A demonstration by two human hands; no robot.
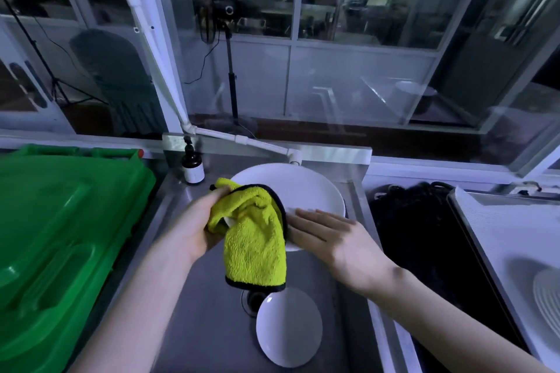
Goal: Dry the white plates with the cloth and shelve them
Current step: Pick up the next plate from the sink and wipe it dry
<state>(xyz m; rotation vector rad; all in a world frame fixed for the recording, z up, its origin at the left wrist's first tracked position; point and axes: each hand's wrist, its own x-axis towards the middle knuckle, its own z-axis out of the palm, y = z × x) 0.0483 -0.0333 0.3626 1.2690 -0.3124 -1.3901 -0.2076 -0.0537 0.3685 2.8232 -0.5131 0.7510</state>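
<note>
Left hand (197, 228) pinches cloth (256, 247) over the plate (298, 185) at its left rim; right hand (330, 236) lies flat on its right.

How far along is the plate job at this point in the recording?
Done: no plate shows as shelved. In hand: the left hand grips the yellow cloth against the large white plate, with the right hand flat on its near edge. Left: the second white plate lies untouched in the sink, and both plates need shelving.
</note>
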